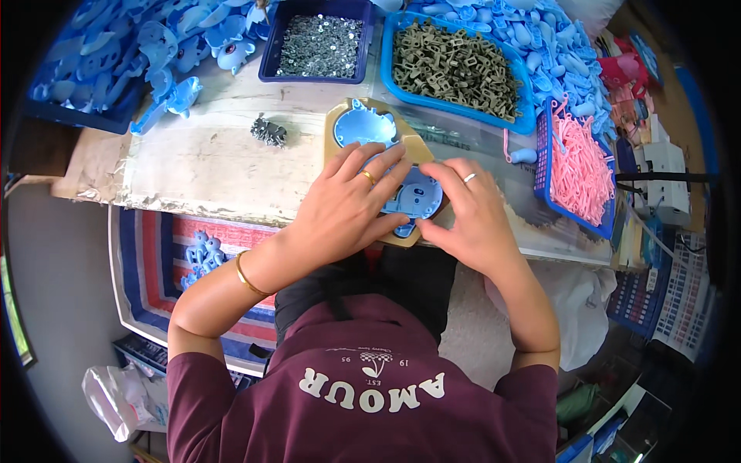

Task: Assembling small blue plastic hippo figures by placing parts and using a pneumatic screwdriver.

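Note:
A tan, board-like holder (333, 147) lies at the table's front edge with light blue plastic toy shells set in it. The upper one is a hollow, bowl-shaped shell (363, 125); the lower is a shell with round posts inside (421, 193). Stretched out and slightly spread, the fingers of my left hand (343, 193) lie over the left side of the lower shell and reach the rim of the upper one. My right hand (475, 216) grips the lower shell's right edge between thumb and forefinger. Part of the lower shell is hidden under my left fingers.
Behind the holder stand a dark blue tray of small screws (262, 62) and a blue tray of brownish metal pieces (390, 73). A small grey pile (268, 132) lies left. At right is a basket of pink sticks (583, 166). Blue shells (185, 94) heap far left.

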### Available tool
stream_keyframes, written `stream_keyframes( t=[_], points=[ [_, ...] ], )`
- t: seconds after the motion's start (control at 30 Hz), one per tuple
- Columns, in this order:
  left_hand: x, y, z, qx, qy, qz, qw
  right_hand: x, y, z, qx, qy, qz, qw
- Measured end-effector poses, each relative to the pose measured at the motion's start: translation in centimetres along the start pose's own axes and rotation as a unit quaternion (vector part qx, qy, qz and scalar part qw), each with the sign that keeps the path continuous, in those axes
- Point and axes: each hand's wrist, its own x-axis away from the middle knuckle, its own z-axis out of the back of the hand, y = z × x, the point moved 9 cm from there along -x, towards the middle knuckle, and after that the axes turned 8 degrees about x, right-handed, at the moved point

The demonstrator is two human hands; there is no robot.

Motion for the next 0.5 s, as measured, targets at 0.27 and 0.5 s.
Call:
stream_keyframes(
  t=[0.27, 0.5],
  points=[
    [-0.3, -0.2, -0.7, -0.019, -0.008, -0.006, 1.0, -0.1, 0.1, -0.2, 0.074, -0.028, -0.015, 0.997],
    [0.0, -0.2, -0.7, -0.019, -0.017, 0.003, 1.0, -4.4, 7.6, 4.4, -0.031, 0.086, -0.092, 0.992]
  ],
)
